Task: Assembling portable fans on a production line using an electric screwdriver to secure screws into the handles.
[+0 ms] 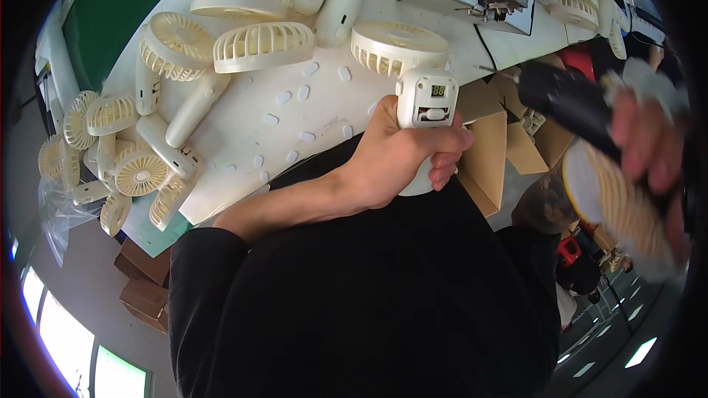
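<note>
Carton [487,155] holds pale parts [531,124]; left fingers [444,161] grip cream fan [426,97], right fingers [640,136] grasp black tool [566,103].

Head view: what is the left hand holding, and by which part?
The left hand holds a cream handheld fan by its handle, below the display.

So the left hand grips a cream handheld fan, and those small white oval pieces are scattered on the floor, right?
Not quite: the small white oval pieces are scattered on the white table, not the floor, as the head view shows. The left hand does grip a cream handheld fan.
</note>
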### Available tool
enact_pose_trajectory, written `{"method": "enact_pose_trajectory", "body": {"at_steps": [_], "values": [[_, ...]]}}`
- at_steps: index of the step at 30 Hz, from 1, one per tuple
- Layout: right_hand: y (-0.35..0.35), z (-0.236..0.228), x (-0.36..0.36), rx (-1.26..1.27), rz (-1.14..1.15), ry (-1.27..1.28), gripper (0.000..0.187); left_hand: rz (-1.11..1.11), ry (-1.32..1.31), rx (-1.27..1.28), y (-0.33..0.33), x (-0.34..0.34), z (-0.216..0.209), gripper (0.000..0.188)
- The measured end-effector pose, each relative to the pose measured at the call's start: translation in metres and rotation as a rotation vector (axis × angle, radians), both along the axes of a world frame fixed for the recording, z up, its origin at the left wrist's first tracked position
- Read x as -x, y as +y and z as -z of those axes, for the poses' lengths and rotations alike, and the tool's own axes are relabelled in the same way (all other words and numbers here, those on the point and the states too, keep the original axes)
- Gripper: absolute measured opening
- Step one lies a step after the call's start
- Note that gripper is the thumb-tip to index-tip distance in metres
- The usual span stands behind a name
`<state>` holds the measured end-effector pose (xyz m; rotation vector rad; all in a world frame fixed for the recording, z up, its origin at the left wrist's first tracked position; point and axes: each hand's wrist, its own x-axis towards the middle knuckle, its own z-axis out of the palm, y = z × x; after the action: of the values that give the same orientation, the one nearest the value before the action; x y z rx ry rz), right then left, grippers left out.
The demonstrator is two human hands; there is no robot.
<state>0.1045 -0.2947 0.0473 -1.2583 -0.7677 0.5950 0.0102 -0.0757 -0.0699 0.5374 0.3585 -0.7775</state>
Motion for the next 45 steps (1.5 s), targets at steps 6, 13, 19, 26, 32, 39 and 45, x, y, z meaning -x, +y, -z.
{"method": "enact_pose_trajectory", "body": {"at_steps": [6, 13, 19, 26, 32, 39, 45], "values": [[-0.049, -0.027, 0.023, -0.086, -0.220, -0.227, 0.020, 0.025, -0.011, -0.010, -0.003, -0.002, -0.002, 0.014], [0.030, -0.011, 0.072, 0.102, 0.379, -0.040, 0.022, 0.021, -0.053, -0.045, -0.007, 0.000, 0.001, 0.015], [0.044, -0.009, 0.094, 0.082, 0.728, 0.066, 0.037, 0.032, -0.076, -0.081, -0.010, 0.003, 0.000, 0.019], [0.049, -0.001, 0.097, 0.097, 0.765, 0.053, 0.038, 0.029, -0.082, -0.075, -0.008, 0.007, 0.000, 0.018], [0.059, 0.006, 0.092, -0.094, 0.745, 0.136, 0.029, 0.036, 0.013, -0.060, -0.008, 0.007, -0.001, 0.012], [-0.017, -0.014, 0.076, -0.165, 0.057, -0.156, 0.012, -0.023, -0.768, -0.402, 0.019, 0.032, -0.002, 0.009], [-0.061, 0.149, 0.107, -0.164, 0.634, 0.213, 0.023, 0.101, -1.166, -0.708, 0.042, 0.025, -0.015, 0.032]]}}
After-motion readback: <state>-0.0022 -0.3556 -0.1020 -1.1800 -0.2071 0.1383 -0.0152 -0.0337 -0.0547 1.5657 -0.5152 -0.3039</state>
